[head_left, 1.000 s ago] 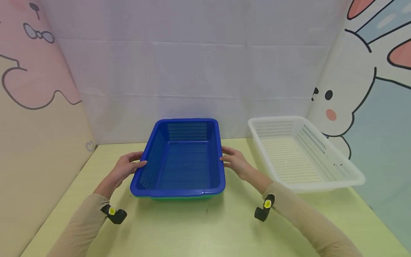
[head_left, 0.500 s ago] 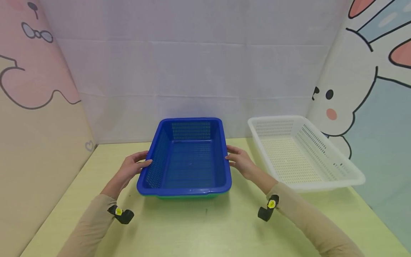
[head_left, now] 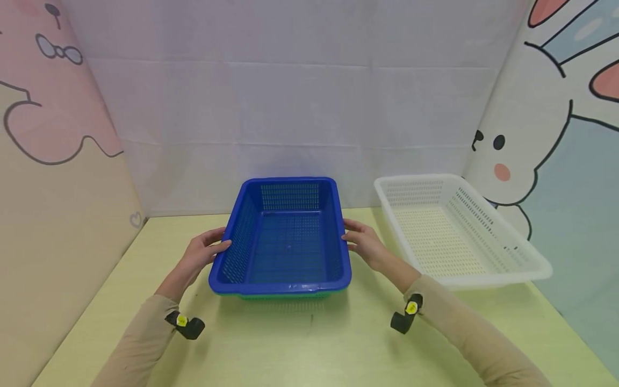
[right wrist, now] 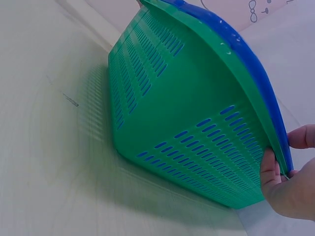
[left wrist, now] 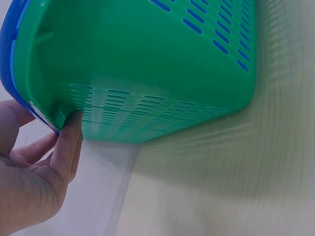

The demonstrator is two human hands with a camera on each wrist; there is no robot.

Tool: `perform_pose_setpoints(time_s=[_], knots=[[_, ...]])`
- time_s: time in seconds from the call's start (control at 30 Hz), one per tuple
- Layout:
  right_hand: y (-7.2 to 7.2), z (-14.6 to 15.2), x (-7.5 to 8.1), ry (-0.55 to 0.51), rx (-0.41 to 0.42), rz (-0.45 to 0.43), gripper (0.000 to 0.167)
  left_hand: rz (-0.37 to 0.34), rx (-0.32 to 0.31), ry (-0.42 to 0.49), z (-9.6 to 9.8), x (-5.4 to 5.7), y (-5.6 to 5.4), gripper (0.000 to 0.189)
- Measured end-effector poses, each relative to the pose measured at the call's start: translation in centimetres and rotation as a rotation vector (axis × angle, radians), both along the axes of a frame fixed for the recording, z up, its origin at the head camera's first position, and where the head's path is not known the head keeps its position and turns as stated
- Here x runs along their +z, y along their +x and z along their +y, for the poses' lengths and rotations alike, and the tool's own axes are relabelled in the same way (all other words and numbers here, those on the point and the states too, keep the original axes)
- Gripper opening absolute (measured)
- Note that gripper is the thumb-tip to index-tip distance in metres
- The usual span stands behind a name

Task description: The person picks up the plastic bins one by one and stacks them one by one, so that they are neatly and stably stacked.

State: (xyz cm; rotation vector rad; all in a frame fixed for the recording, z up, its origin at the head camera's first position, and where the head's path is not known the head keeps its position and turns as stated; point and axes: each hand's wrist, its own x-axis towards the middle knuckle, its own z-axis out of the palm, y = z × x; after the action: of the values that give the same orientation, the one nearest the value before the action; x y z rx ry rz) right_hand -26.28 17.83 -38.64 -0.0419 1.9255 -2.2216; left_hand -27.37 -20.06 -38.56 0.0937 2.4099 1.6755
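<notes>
A blue plastic basket (head_left: 290, 247) sits nested inside a green basket (left wrist: 147, 59), whose slotted walls fill both wrist views. My left hand (head_left: 200, 255) grips the stacked rims at the left side, thumb on the blue rim and fingers under the green one. On the opposite side, my right hand (head_left: 367, 246) pinches the rims the same way, as the right wrist view shows with the green basket (right wrist: 192, 108) beside the fingers. From above, only a thin strip of green shows below the blue front rim. Nothing lies inside the blue basket.
A white slotted basket (head_left: 440, 236) stands on the pale yellow-green table (head_left: 271, 349) to the right, near the right wall. A white cloth wall (head_left: 300, 107) rises behind the table. Printed cartoon panels flank both sides.
Both hands have moved the stacked blue and green baskets a short way to the right, mostly in the first half second. The white basket has stayed in place.
</notes>
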Motion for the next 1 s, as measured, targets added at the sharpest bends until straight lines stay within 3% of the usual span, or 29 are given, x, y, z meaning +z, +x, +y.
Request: perform_pose_setpoints(time_s=[0.27,0.5,0.77,1.0], knots=[[0.1,0.2,0.0,0.045,0.010,0.002,0.054,0.002,-0.017,-0.012,-0.3,-0.3,-0.4,0.068],[0.3,0.5,0.1,0.083,0.034,-0.006,0.053,-0.006,-0.038,-0.043,-0.4,0.1,-0.4,0.069],[0.7,0.9,0.2,0.194,0.025,0.017,0.055,0.054,-0.042,-0.182,0.2,1.1,-0.4,0.061],[1.0,2.3,0.9,0.273,0.081,0.049,0.054,0.133,0.067,-0.347,2.3,3.2,-0.2,0.055]])
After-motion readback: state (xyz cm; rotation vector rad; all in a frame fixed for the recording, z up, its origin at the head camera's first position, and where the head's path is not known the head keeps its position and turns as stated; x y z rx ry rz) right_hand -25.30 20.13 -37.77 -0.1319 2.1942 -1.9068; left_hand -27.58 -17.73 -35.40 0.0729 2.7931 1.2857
